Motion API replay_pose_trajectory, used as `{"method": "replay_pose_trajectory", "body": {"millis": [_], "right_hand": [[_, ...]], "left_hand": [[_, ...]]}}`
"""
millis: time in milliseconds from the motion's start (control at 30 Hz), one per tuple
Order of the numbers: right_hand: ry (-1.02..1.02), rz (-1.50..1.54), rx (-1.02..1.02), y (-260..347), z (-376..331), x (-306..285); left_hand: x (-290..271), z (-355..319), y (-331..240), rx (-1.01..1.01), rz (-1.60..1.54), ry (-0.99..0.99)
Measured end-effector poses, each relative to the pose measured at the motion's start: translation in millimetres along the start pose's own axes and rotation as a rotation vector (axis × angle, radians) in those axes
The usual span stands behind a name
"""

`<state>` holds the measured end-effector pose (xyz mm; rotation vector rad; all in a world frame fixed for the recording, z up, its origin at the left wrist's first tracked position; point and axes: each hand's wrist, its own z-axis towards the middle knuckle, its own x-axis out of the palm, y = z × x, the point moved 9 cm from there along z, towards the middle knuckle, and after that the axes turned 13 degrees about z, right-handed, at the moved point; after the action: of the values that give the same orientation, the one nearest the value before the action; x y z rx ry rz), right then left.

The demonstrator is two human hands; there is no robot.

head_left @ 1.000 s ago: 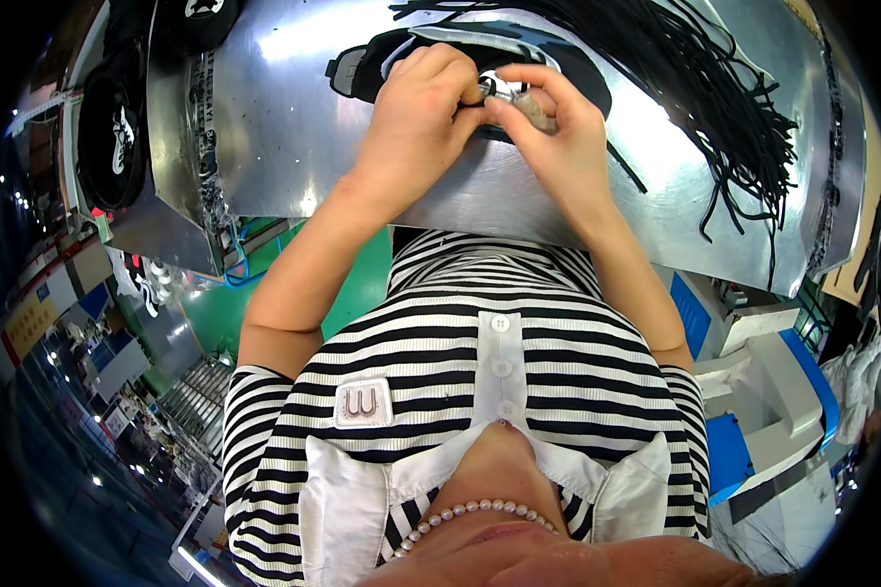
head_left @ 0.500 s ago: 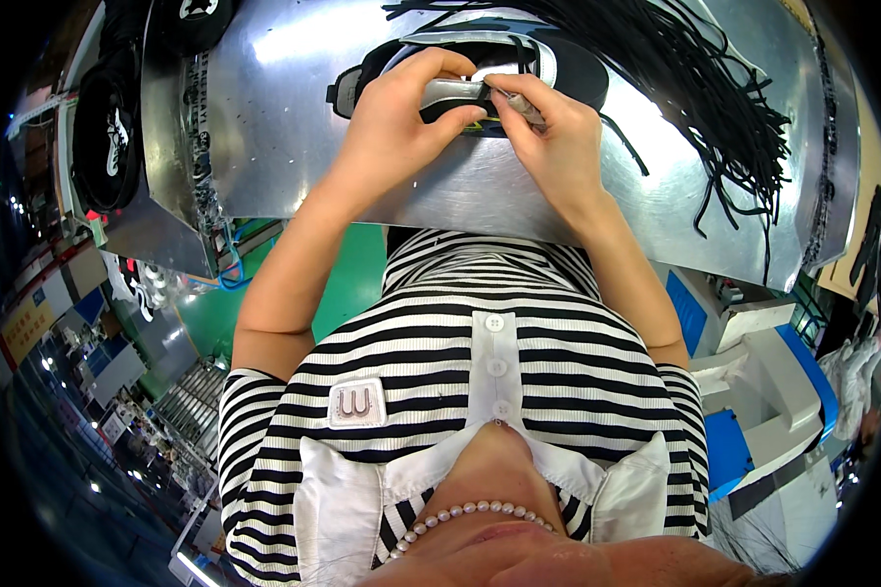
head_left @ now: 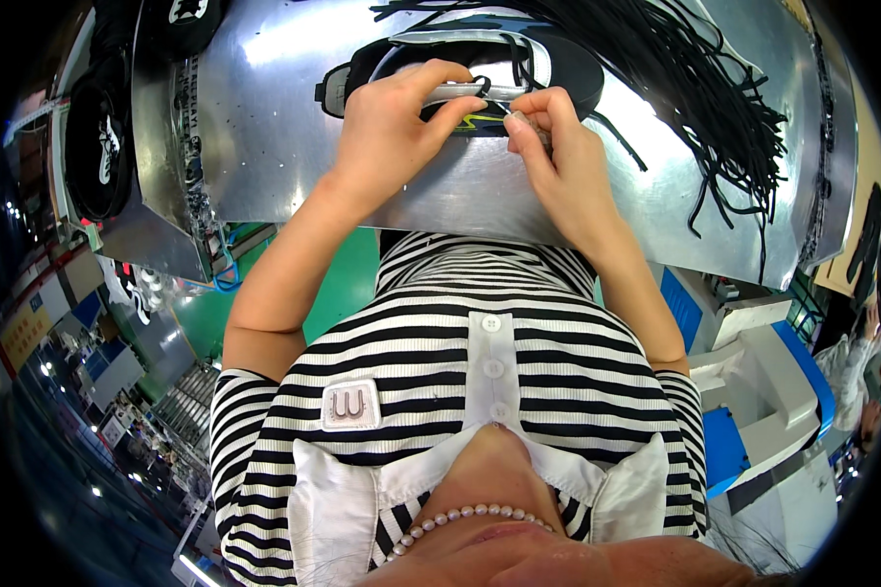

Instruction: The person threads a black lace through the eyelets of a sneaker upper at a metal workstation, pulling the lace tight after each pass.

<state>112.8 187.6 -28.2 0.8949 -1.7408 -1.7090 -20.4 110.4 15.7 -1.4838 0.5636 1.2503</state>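
Shoe: one low shoe (head_left: 500, 74), on its sole on the metal table (head_left: 294, 157), toe to the person's right, heel tab (head_left: 321, 93) to the left, opening facing up.
Near eyelet band: silver band (head_left: 452, 93) along the side of the opening closer to the body; a black lace (head_left: 483, 87) loops at it, between the hands.
Left hand: (head_left: 394, 127) at the band, thumb and forefinger a narrow gap apart around it — cannot tell whether they pinch or merely steady.
Right hand: (head_left: 570, 152) thumb and forefinger nearly together, closed on a slim item (head_left: 544, 138); its kind is mostly hidden by the fingers.
Handling, judged: shoe light, soft-sided, stiffer at the sole; upper probably gives under a push and the smooth table may let it slide. Lace limp and thin, not fragile.
Hold points: sidewall or band for steadying; lace best pinched close to the eyelet.
Toe side: a loose black strand (head_left: 619, 142) lies just beside the toe; the heap of black laces (head_left: 680, 83) spreads beyond — snag risk.
Edges: near table edge close to the wrists, little depth there.
Open room: bare metal left of the heel, ample for a turn; rightward room is narrower, ending at the heap.
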Motion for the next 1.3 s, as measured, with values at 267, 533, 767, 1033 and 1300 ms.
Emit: {"method": "replay_pose_trajectory", "body": {"millis": [267, 533, 767, 1033, 1300], "right_hand": [[0.037, -0.062, 0.053, -3.6, 1.7, -1.1], [0.012, 0.049, 0.19, -14.6, 9.2, 9.1], [0.085, -0.183, 0.026, 31.2, -1.7, -28.1], [0.335, -0.442, -0.076, 33.3, 24.1, 12.5], [0.154, 0.131, -0.098, 33.0, 33.3, -6.1]], "left_hand": [[1.7, -1.7, -3.7, 0.075, -0.057, -0.042], [12.6, -13.7, -23.7, 0.277, -0.16, 0.028], [5.1, -25.3, -27.5, 0.395, 0.038, -0.116], [-4.4, -43.3, -40.2, 0.61, 0.09, -0.225], [1.6, -38.2, -40.6, 0.633, -0.037, -0.118]]}}
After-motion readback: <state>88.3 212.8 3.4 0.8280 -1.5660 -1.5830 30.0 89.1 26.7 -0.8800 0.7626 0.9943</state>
